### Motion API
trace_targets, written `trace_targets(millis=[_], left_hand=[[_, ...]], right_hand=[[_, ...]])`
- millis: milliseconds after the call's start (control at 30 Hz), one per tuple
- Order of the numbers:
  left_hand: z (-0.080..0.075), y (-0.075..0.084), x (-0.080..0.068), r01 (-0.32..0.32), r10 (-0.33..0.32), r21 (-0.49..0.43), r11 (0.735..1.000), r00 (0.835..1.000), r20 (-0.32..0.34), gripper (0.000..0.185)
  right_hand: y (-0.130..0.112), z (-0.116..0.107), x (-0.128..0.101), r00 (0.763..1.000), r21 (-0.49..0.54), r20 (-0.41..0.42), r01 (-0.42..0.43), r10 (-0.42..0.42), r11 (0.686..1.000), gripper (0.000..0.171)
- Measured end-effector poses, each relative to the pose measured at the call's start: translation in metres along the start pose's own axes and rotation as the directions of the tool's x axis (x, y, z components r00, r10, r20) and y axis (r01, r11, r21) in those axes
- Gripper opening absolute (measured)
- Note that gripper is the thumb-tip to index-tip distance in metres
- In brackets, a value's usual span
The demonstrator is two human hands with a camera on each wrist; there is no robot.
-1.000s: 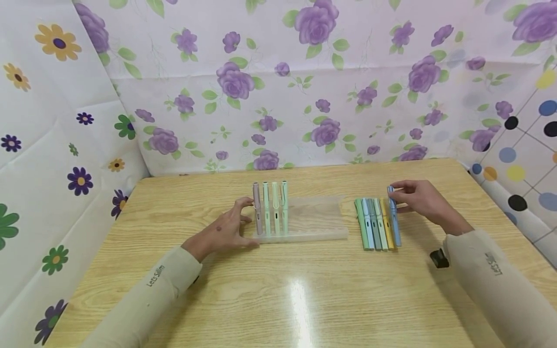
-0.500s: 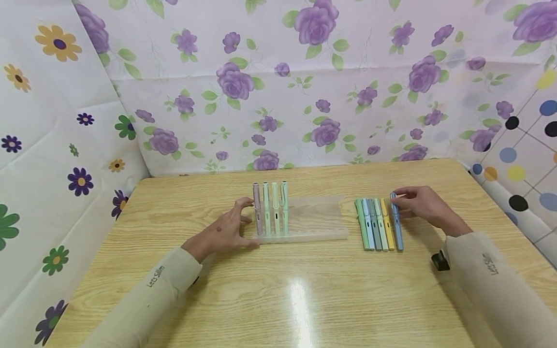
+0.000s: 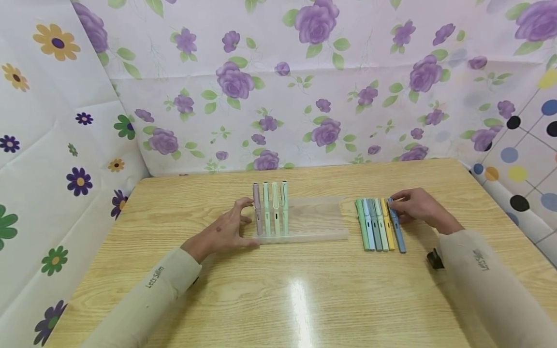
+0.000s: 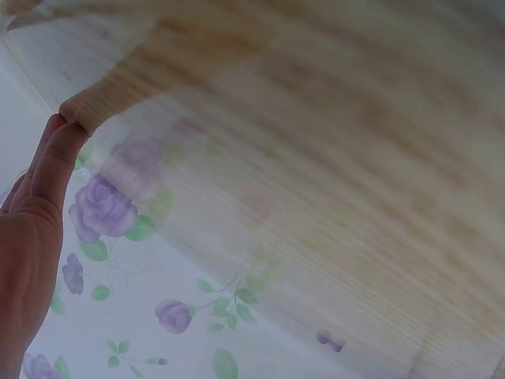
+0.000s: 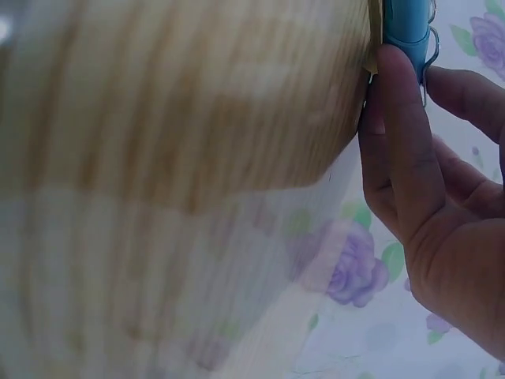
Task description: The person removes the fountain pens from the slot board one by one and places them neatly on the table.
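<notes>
A clear pen stand [image 3: 317, 236] sits mid-table with a mauve pen [image 3: 258, 220] at its left end, then pale green and pale yellow pens [image 3: 276, 220] upright beside it. My left hand [image 3: 225, 230] grips the stand's left end, thumb at the front corner and fingers farther back by the mauve pen. On the right, my right hand [image 3: 418, 210] pinches the top of a blue pen [image 3: 398, 235], which leans at the right end of a row of pens. The right wrist view shows fingertips on the blue pen's cap [image 5: 407, 39], near its wire clip.
Left of the blue pen lie a yellow pen [image 3: 389, 234], a green pen [image 3: 362, 229] and several others side by side. A wood-grain table [image 3: 243, 295] carries everything. Flowered sheets [image 3: 304, 96] hang behind and at the sides.
My right hand has lowered the blue pen and shifted it toward me; its top now tilts left against the yellow pen. The left hand and the stand have stayed put.
</notes>
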State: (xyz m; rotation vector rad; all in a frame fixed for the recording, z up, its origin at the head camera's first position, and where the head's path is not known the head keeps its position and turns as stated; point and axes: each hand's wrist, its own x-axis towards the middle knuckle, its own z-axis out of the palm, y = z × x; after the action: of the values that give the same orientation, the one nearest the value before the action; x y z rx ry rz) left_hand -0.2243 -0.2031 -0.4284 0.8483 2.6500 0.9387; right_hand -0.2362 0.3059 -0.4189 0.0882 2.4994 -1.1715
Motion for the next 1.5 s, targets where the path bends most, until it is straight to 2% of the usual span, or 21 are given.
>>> trace_targets(millis=[167, 367, 900, 1100, 1233, 1500], left_hand=[[-0.001, 0.001, 0.000, -0.002, 0.002, -0.003, 1.000, 1.000, 0.003, 0.104], [-0.002, 0.003, 0.000, 0.007, -0.007, 0.010, 1.000, 1.000, 0.005, 0.104], [0.000, 0.002, 0.000, 0.014, -0.015, 0.014, 1.000, 1.000, 0.003, 0.105], [0.000, 0.003, 0.000, 0.018, -0.018, 0.009, 1.000, 1.000, 0.003, 0.105], [0.000, 0.003, -0.001, 0.024, -0.024, 0.014, 1.000, 1.000, 0.004, 0.105], [0.000, 0.003, 0.000, 0.024, -0.024, 0.013, 1.000, 1.000, 0.008, 0.105]], right_hand=[[-0.001, 0.002, 0.003, 1.000, -0.014, -0.008, -0.022, 0.022, 1.000, 0.054], [-0.002, 0.003, 0.004, 1.000, 0.003, -0.005, -0.011, 0.011, 1.000, 0.052], [-0.003, 0.004, 0.005, 0.999, 0.023, 0.001, -0.043, 0.043, 0.999, 0.055], [-0.003, -0.001, 0.002, 1.000, 0.001, 0.004, -0.025, 0.025, 1.000, 0.061], [-0.005, -0.004, -0.001, 1.000, -0.010, -0.022, -0.003, 0.002, 1.000, 0.058], [-0.033, -0.005, -0.011, 0.994, -0.023, -0.066, 0.090, -0.092, 0.996, 0.054]])
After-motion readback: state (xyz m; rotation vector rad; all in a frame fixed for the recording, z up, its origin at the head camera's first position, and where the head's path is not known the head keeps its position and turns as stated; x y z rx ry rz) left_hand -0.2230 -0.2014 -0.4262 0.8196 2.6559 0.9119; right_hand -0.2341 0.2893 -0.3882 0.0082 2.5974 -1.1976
